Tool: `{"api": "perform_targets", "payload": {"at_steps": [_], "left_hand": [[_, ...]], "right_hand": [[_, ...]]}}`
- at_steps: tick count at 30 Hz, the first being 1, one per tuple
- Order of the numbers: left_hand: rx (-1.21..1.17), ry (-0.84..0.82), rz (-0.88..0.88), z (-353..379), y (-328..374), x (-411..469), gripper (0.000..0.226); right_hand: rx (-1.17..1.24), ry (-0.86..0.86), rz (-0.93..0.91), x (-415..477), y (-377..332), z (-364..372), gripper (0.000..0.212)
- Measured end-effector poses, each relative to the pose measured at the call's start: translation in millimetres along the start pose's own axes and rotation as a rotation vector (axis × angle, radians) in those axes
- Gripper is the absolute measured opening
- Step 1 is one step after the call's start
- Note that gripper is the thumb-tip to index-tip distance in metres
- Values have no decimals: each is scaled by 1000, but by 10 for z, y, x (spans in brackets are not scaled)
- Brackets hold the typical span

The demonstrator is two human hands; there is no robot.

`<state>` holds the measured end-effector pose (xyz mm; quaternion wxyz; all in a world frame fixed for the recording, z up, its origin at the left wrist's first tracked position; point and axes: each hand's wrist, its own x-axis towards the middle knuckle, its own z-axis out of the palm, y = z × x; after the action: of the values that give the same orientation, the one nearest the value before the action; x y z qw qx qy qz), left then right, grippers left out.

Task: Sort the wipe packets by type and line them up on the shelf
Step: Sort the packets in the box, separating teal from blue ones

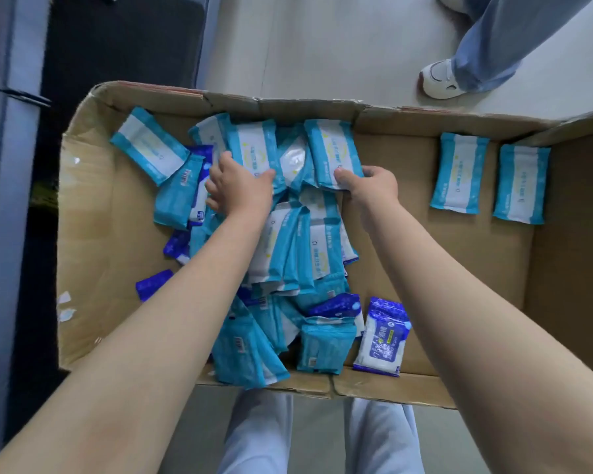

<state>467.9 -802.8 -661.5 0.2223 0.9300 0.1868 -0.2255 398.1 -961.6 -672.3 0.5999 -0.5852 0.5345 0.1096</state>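
Left hand [240,189]: laid on the heap at upper centre, thumb on a light-blue packet [254,148] — grip or mere touch, cannot tell
Right hand [367,183]: clamped on the near edge of the gripped packet [332,148], also light blue, thumb on top and fingers curled beneath
Heap [288,254]: light-blue and dark-blue packets jumbled through the middle of the cardboard box [93,206], several face down
Row begun [459,176]: two light-blue packets flat at upper right, side by side, just apart, labels up
Dark-blue packet [384,336]: alone at lower centre, just beside the heap
Shelf: not in view
Step in hand: most likely pulling light-blue ones clear to extend the row
Doing it well: lift straight up so neighbours do not drag along; check the printed face, not the back, before sorting; set down label up, same way round as the two, edges squared — dark-blue kept to a separate line
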Motion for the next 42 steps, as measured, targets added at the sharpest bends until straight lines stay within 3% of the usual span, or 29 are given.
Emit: {"api": "perform_targets", "payload": {"at_steps": [5,9,12,17,22,27,33,37,42], "left_hand": [[-414,-141,-150,-32,-155,82,65],[-562,-172,-67,-170,-117,-115,33],[-670,-201,39,-251,2,-348,25],[-634,-253,275,-17,384,-801,17],[-580,-422,276,638,783,-1162,27],[-578,-476,255,1268,1178,-1370,35],[-489,-363,222,1731,1454,-1323,26],[-305,-189,165,1929,1450,-1260,23],[-288,-266,305,1990,1456,-1307,28]], "right_hand": [[87,-19,32,-114,123,52,15],[159,-12,-28,-225,125,-71,5],[209,40,-82,-212,144,-318,16],[338,137,-99,-282,230,-1011,19],[431,267,-104,-182,453,-1850,25],[461,308,-93,56,572,-2397,27],[538,328,-40,394,611,-2504,34],[406,375,-32,504,621,-2493,37],[247,447,-84,559,651,-2517,38]]}}
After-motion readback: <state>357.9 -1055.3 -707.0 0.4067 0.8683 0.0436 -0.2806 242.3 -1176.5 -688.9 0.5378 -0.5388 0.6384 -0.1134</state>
